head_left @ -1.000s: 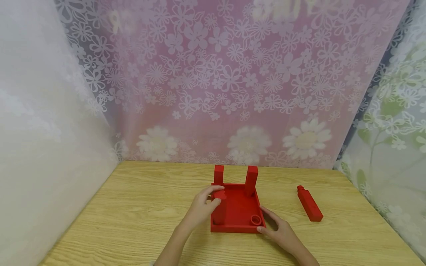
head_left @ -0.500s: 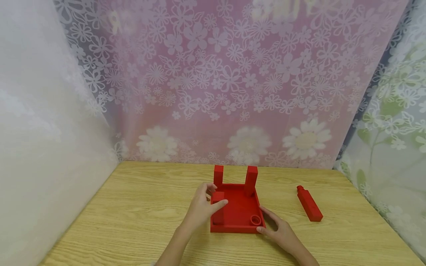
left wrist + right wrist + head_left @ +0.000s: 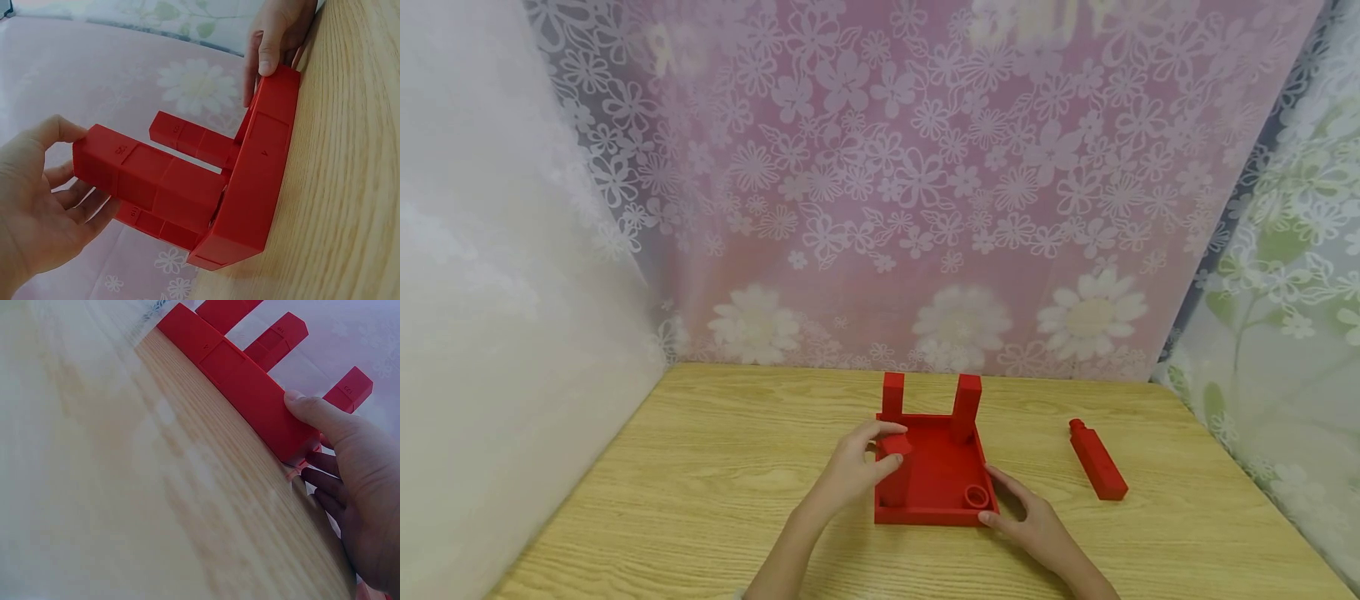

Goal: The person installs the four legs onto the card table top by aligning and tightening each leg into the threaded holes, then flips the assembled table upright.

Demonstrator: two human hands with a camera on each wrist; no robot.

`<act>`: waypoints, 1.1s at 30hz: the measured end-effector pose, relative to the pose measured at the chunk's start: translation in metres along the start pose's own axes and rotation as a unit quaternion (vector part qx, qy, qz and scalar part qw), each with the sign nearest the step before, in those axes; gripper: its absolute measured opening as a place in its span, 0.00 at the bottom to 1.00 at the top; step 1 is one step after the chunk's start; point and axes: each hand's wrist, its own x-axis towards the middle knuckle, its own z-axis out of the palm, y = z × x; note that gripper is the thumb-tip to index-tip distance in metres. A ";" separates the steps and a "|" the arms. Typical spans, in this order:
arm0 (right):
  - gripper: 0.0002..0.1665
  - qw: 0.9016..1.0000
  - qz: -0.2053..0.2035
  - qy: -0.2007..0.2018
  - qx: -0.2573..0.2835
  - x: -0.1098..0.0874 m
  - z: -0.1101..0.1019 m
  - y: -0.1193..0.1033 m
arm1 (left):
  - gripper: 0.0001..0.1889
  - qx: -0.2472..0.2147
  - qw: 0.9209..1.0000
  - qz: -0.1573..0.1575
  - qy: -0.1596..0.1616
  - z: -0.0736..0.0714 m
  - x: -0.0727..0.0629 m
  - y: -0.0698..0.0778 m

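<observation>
On the wooden tabletop (image 3: 715,492), upright red plastic post (image 3: 893,471) gripped by left hand (image 3: 850,471), square red plastic tray (image 3: 936,475) steadied by right hand (image 3: 1033,525), fingers straight.

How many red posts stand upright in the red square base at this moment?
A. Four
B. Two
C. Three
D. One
C: three red posts stand in the red square base, two at its far corners and one at the near left, gripped by the left hand; a fourth red post lies flat on the table, and the near right socket is empty.
</observation>
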 end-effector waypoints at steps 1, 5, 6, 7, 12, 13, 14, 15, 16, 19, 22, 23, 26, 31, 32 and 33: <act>0.42 1.000 0.001 0.000 0.000 0.000 0.000 0.000 | 0.16 0.002 1.000 0.001 -0.006 0.000 0.000 0.000; 0.42 1.000 0.002 0.001 -0.003 0.000 0.000 0.000 | 0.18 0.008 1.000 0.003 -0.016 0.001 0.000 0.001; 0.42 1.000 0.002 0.001 -0.004 0.000 0.000 0.000 | 0.19 0.011 1.000 0.005 -0.018 0.001 0.000 0.002; 0.42 1.000 0.001 0.002 -0.004 0.000 0.000 0.001 | 0.19 0.016 1.000 0.010 -0.018 0.002 0.000 0.002; 0.42 1.000 -0.006 0.007 -0.002 0.001 0.001 0.002 | 0.23 0.037 0.999 0.029 0.000 0.004 0.001 -0.001; 0.42 1.000 -0.007 0.008 -0.002 0.001 0.001 0.003 | 0.26 0.043 0.999 0.030 0.009 0.005 0.000 -0.001; 0.42 1.000 -0.008 0.008 -0.003 0.001 0.001 0.003 | 0.27 0.048 0.998 0.029 0.021 0.006 0.000 -0.002; 0.42 1.000 -0.008 0.009 -0.004 0.001 0.001 0.003 | 0.28 0.049 0.998 0.025 0.031 0.007 0.000 -0.002; 0.42 1.000 -0.008 0.010 -0.005 0.001 0.001 0.003 | 0.27 0.053 0.997 0.019 0.042 0.007 0.000 -0.001; 0.42 1.000 -0.009 0.011 -0.006 0.001 0.001 0.004 | 0.24 0.051 0.997 0.002 0.061 0.007 0.000 -0.001; 0.42 1.000 -0.011 0.012 -0.006 0.001 0.001 0.003 | 0.21 0.043 0.997 -0.009 0.063 0.006 0.000 -0.002; 0.42 1.000 -0.011 0.011 -0.006 0.001 0.001 0.003 | 0.21 0.039 0.997 -0.007 0.061 0.006 0.000 -0.002; 0.42 1.000 -0.008 0.009 -0.005 0.001 0.001 0.002 | 0.18 0.034 0.998 0.006 0.050 0.004 0.001 -0.003; 0.42 1.000 -0.002 0.006 -0.002 0.000 0.000 0.000 | 0.14 0.021 0.999 0.022 0.019 0.002 0.001 -0.003; 0.42 1.000 0.000 0.005 -0.001 0.000 0.000 0.000 | 0.14 0.018 0.999 0.023 0.013 0.002 0.001 -0.003; 0.42 1.000 0.001 0.005 0.001 0.000 0.000 -0.001 | 0.15 0.016 1.000 0.024 0.008 0.002 0.001 -0.003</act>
